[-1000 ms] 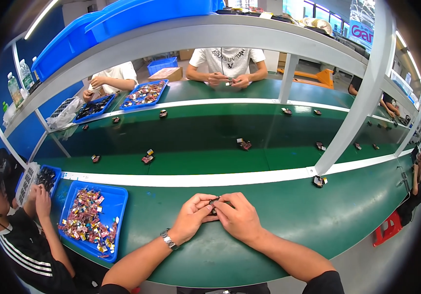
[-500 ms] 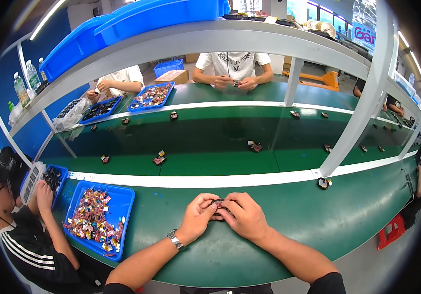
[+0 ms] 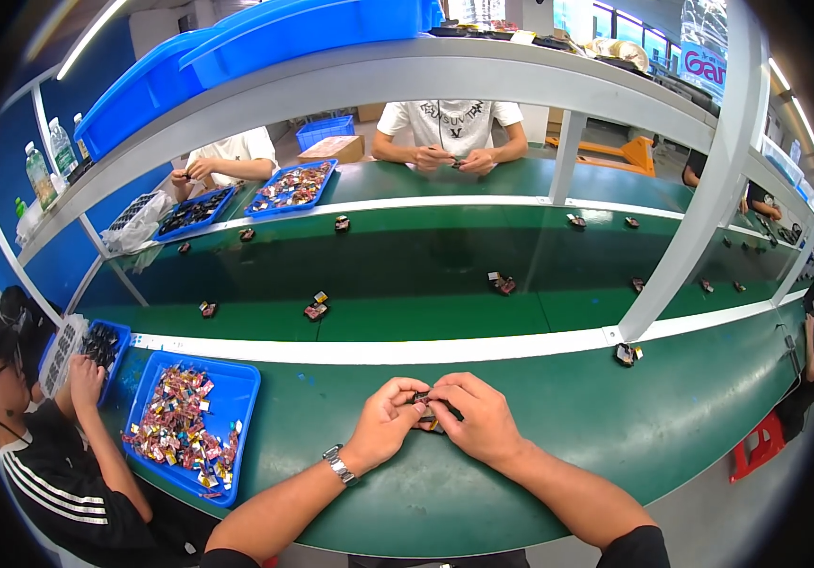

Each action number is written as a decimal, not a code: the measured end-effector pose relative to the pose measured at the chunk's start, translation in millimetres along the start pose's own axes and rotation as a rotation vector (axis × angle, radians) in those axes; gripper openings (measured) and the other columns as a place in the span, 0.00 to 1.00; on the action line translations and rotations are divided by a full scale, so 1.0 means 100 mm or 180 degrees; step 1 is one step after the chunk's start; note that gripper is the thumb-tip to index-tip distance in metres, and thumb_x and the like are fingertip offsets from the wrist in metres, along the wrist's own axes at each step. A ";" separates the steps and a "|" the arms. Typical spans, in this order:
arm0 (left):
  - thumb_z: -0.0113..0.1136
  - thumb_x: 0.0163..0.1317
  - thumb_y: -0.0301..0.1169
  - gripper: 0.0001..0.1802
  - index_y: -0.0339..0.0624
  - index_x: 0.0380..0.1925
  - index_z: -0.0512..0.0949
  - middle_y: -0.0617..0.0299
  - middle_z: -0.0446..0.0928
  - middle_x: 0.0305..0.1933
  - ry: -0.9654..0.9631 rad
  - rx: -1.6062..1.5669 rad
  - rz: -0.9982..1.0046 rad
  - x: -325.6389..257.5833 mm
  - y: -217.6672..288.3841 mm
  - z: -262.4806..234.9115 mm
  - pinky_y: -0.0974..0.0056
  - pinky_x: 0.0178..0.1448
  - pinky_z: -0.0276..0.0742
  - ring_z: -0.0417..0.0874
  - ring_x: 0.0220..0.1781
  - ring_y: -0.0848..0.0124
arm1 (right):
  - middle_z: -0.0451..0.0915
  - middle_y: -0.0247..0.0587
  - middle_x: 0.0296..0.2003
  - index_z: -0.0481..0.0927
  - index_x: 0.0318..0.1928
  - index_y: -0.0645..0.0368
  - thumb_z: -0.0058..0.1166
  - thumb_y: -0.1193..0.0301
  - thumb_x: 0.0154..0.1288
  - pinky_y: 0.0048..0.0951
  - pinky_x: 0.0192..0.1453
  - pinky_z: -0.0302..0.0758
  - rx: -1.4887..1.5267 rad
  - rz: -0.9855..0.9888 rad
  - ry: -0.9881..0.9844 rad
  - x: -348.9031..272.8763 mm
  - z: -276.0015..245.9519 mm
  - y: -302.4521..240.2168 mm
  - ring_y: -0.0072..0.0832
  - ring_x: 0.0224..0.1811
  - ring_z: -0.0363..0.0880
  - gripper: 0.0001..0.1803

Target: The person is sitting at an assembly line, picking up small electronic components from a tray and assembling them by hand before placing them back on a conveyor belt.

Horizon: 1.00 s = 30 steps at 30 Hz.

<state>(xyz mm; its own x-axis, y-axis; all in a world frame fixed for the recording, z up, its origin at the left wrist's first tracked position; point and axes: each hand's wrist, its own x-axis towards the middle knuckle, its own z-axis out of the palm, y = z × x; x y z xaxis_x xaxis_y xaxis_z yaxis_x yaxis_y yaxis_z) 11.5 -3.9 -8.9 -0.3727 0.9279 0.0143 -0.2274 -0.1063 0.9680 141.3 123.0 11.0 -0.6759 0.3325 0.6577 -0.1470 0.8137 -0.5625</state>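
Close together above the green bench [image 3: 539, 454], my two hands pinch one small black casing with a reddish part in it [image 3: 428, 424]. My left hand [image 3: 380, 421], with a metal watch on its wrist, grips the casing from the left side. My right hand [image 3: 479, 418] has its thumb and fingers closed on the other side. Fingers cover much of the casing, so its details cannot be made out. To the left lies a blue tray [image 3: 248, 379] with a heap of small reddish parts with white and yellow tabs [image 3: 175, 417].
Beyond a white rail [image 3: 379, 350] runs a green belt [image 3: 407, 308] with several small assemblies [image 3: 502, 283]. Another assembly [image 3: 628, 355] sits near the right-hand post [image 3: 700, 208]. A co-worker [image 3: 47, 445] sits at left; others work across the belt. A shelf [image 3: 360, 80] spans overhead.
The assemblies on the belt have shifted slightly right. My fingers have changed their hold a little, and the casing is turned so that more of a light-coloured part shows below it.
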 end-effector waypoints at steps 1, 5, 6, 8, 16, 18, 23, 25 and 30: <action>0.49 0.71 0.20 0.13 0.34 0.55 0.68 0.56 0.78 0.50 -0.0007 0.0002 -0.0004 0.00 0.00 0.00 0.67 0.51 0.81 0.81 0.49 0.73 | 0.81 0.39 0.40 0.82 0.37 0.60 0.65 0.79 0.54 0.30 0.36 0.82 -0.0082 -0.0081 0.0020 0.00 0.00 0.00 0.33 0.35 0.83 0.09; 0.49 0.71 0.20 0.13 0.34 0.55 0.68 0.56 0.77 0.52 -0.0001 0.0010 -0.0051 0.00 0.03 0.02 0.67 0.51 0.82 0.81 0.49 0.73 | 0.80 0.38 0.40 0.82 0.37 0.59 0.66 0.79 0.52 0.30 0.36 0.81 -0.0481 -0.0168 0.0078 0.01 -0.02 -0.11 0.33 0.36 0.82 0.10; 0.49 0.71 0.20 0.14 0.34 0.55 0.68 0.56 0.77 0.52 0.0015 -0.0004 -0.0031 -0.01 0.05 0.03 0.67 0.52 0.82 0.81 0.50 0.72 | 0.80 0.38 0.41 0.82 0.37 0.59 0.66 0.79 0.51 0.30 0.37 0.81 -0.0568 -0.0358 0.0018 0.01 -0.02 -0.13 0.33 0.37 0.81 0.11; 0.48 0.71 0.20 0.14 0.34 0.55 0.68 0.56 0.77 0.53 0.0046 -0.0031 -0.0098 -0.02 0.08 0.02 0.67 0.53 0.82 0.81 0.51 0.72 | 0.79 0.37 0.41 0.82 0.37 0.59 0.66 0.79 0.49 0.30 0.38 0.80 -0.0648 -0.0551 -0.0041 0.02 0.00 -0.13 0.33 0.38 0.80 0.12; 0.47 0.71 0.20 0.15 0.34 0.56 0.67 0.55 0.75 0.56 -0.0012 -0.0202 -0.0252 -0.02 0.05 0.01 0.64 0.59 0.81 0.80 0.55 0.70 | 0.78 0.37 0.41 0.82 0.36 0.59 0.66 0.77 0.49 0.32 0.39 0.79 -0.0927 -0.0539 -0.0125 -0.01 0.01 -0.08 0.34 0.40 0.78 0.12; 0.47 0.71 0.19 0.15 0.34 0.56 0.67 0.55 0.75 0.56 0.0003 -0.0256 -0.0353 -0.02 0.06 0.01 0.64 0.59 0.81 0.80 0.55 0.70 | 0.78 0.36 0.41 0.81 0.36 0.59 0.66 0.77 0.49 0.32 0.39 0.79 -0.0956 -0.0560 -0.0097 -0.04 0.02 -0.06 0.34 0.40 0.78 0.11; 0.46 0.71 0.19 0.15 0.36 0.57 0.67 0.56 0.76 0.56 -0.0036 -0.0291 -0.0282 0.01 0.05 0.05 0.64 0.58 0.81 0.80 0.55 0.70 | 0.78 0.38 0.43 0.82 0.36 0.59 0.66 0.77 0.50 0.31 0.41 0.79 -0.1122 -0.0544 -0.0046 -0.08 0.04 0.00 0.34 0.40 0.78 0.11; 0.47 0.70 0.19 0.16 0.38 0.57 0.67 0.57 0.76 0.56 -0.0020 -0.0318 -0.0234 0.00 0.04 0.03 0.64 0.57 0.82 0.80 0.54 0.71 | 0.78 0.40 0.47 0.82 0.40 0.60 0.67 0.75 0.50 0.32 0.44 0.79 -0.1072 -0.0630 -0.0079 -0.05 0.05 -0.03 0.36 0.41 0.78 0.15; 0.48 0.71 0.21 0.17 0.37 0.59 0.66 0.56 0.75 0.58 0.0071 -0.0899 -0.0220 -0.01 0.05 -0.10 0.60 0.64 0.76 0.77 0.59 0.70 | 0.78 0.45 0.51 0.80 0.48 0.60 0.70 0.71 0.49 0.34 0.48 0.79 -0.0744 -0.0413 -0.0220 0.01 0.12 -0.06 0.40 0.45 0.79 0.23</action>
<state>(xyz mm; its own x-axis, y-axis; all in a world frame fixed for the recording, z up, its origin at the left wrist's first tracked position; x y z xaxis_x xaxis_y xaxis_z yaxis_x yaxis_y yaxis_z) 1.5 -9.0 -7.0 -0.3665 0.9286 -0.0576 -0.4933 -0.1414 0.8583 132.5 112.4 9.1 -0.7113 0.1914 0.6763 -0.0703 0.9380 -0.3395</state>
